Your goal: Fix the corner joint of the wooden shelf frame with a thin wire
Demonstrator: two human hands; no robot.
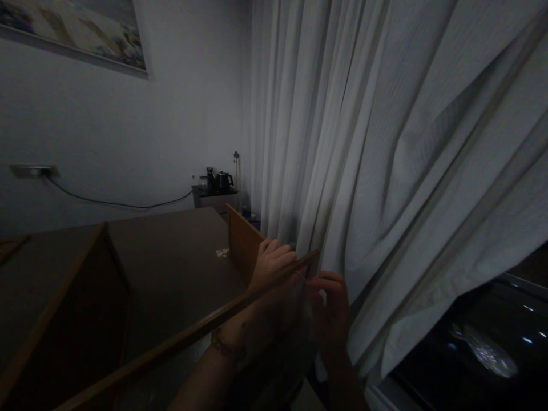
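Observation:
A long wooden rail [222,313] slants from the lower left up to the middle of the head view. My left hand [270,264] is closed by its far end, at a brown wooden panel [243,238] that stands upright. Its wrist wears a bracelet and lies partly behind the rail. Beside that end, my right hand [331,305] pinches a thin metal rod [301,276] between thumb and forefinger. The rod's tip meets the rail near its end; the dim light hides its exact shape. Another wooden panel [72,319] rises on the left.
Beneath the panels lies a dark tabletop [171,245], with small pale pieces [222,253] on it. A pale curtain [377,142] hangs close on the right. Behind, a black kettle [223,181] stands on a small cabinet [212,197]. A cable [115,203] runs along the wall.

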